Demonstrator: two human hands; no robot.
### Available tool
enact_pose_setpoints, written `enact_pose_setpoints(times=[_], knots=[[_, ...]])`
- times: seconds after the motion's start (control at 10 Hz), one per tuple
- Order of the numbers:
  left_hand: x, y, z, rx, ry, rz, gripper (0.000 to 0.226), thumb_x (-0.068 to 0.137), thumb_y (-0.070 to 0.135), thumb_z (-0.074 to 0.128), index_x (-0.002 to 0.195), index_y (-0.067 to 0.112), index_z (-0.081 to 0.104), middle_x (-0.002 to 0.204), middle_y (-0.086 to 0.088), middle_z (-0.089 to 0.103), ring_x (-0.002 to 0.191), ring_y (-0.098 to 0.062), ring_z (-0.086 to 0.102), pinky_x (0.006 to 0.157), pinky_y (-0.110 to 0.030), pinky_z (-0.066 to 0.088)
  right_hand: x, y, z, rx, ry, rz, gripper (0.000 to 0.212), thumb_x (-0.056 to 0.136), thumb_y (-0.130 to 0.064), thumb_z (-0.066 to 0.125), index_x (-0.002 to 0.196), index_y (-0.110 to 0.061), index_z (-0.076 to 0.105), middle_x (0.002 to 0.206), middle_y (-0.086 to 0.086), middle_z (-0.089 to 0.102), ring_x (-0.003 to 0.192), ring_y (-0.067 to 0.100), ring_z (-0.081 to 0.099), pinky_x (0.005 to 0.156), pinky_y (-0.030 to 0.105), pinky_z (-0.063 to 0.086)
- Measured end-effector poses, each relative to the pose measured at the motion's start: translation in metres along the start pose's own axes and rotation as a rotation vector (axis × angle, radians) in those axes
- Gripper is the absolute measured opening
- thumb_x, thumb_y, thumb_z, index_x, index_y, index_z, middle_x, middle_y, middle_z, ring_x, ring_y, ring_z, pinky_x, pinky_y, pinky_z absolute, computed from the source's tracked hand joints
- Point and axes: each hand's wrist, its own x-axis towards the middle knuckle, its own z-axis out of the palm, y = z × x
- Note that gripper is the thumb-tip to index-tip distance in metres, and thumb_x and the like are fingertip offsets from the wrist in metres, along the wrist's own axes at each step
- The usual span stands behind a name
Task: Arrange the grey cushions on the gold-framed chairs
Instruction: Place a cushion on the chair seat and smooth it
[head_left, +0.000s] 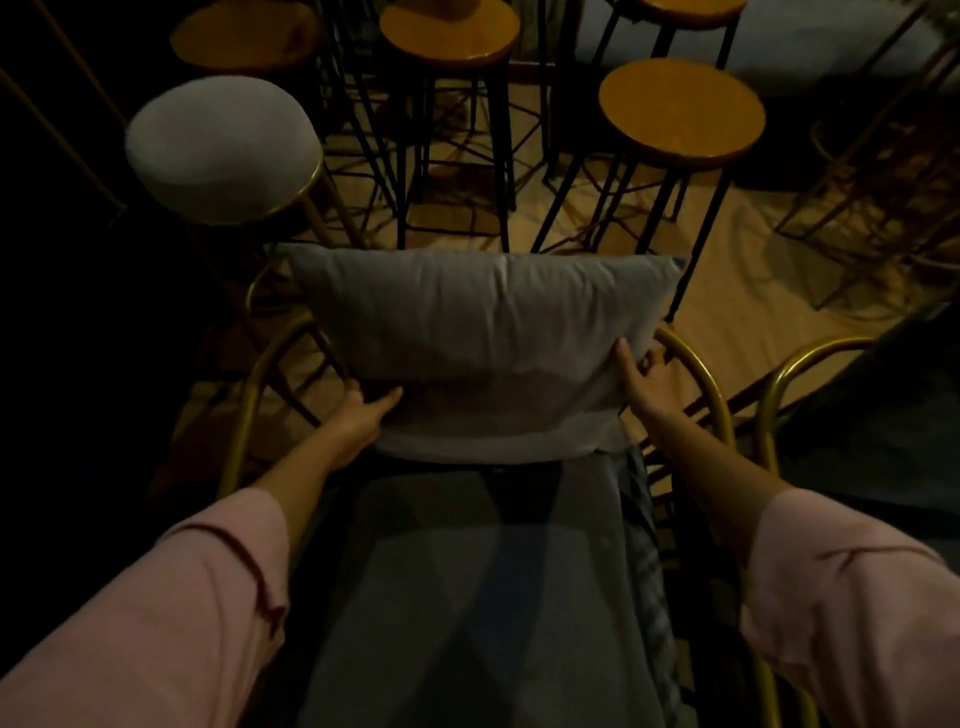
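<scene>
Your left hand (363, 415) and right hand (644, 379) are clamped on the lower side edges of the grey cushion (483, 332), which stands upright at the back of the gold-framed chair (696, 374), above its grey seat pad (457, 571). Wooden stools (680, 111) crowd close behind the top edge; a second gold frame (789, 384) sits just beside on the right.

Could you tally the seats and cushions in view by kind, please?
Round wooden-topped stools with black legs: 4 (nearest)
Round grey-padded stool with gold rim: 1
Gold-framed chairs: 2 (near one, second at the right edge)
Grey back cushion, held by the left hand and right hand: 1
Grey seat cushion: 1
Total: 9
</scene>
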Motion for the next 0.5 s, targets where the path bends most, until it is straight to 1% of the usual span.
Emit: enact_pose_setpoints(times=[0.1, 0.2, 0.3, 0.4, 0.5], knots=[[0.017, -0.013, 0.0, 0.114, 0.051, -0.034, 0.089, 0.09, 0.038, 0.064, 0.155, 0.021, 0.007, 0.154, -0.004, 0.033, 0.135, -0.033, 0.045, 0.11, -0.051, 0.042, -0.001, 0.012, 0.004, -0.005, -0.044, 0.034, 0.085, 0.092, -0.057, 0.055, 0.158, -0.018, 0.017, 0.16, 0.006, 0.034, 0.143, 0.03, 0.039, 0.114, 0.042, 0.04], [0.003, -0.001, 0.01, 0.235, 0.148, 0.027, 0.077, 0.096, 0.03, 0.058, 0.154, 0.009, 0.013, 0.157, -0.015, 0.032, 0.138, -0.037, 0.041, 0.111, -0.045, 0.041, -0.009, 0.016, 0.0, -0.029, -0.068, 0.051, 0.085, 0.091, -0.056, 0.058, 0.157, -0.017, 0.022, 0.158, 0.008, 0.038, 0.141, 0.03, 0.043, 0.111, 0.043, 0.044], [-0.021, 0.001, 0.012, 0.307, 0.178, 0.029, 0.082, 0.094, 0.041, 0.058, 0.156, 0.018, 0.009, 0.16, -0.012, 0.027, 0.142, -0.037, 0.035, 0.116, -0.046, 0.034, -0.031, 0.027, -0.01, -0.079, -0.136, 0.131, 0.085, 0.091, -0.051, 0.063, 0.155, -0.011, 0.024, 0.156, 0.012, 0.038, 0.14, 0.034, 0.043, 0.107, 0.044, 0.045], [-0.051, -0.009, 0.016, 0.348, 0.109, 0.023, 0.084, 0.092, 0.036, 0.063, 0.156, 0.016, 0.012, 0.159, -0.012, 0.03, 0.142, -0.034, 0.036, 0.117, -0.044, 0.033, -0.062, 0.032, -0.024, -0.184, -0.213, 0.243, 0.079, 0.093, -0.04, 0.066, 0.154, -0.008, 0.026, 0.153, 0.016, 0.041, 0.135, 0.036, 0.046, 0.102, 0.044, 0.044], [-0.085, -0.014, 0.033, 0.384, 0.081, 0.057, 0.087, 0.091, 0.031, 0.067, 0.157, 0.013, 0.012, 0.16, -0.014, 0.028, 0.144, -0.034, 0.033, 0.117, -0.041, 0.031, -0.089, 0.03, -0.036, -0.267, -0.302, 0.221, 0.054, 0.098, -0.031, 0.06, 0.145, -0.014, 0.039, 0.142, 0.009, 0.049, 0.128, 0.028, 0.048, 0.101, 0.033, 0.04]])
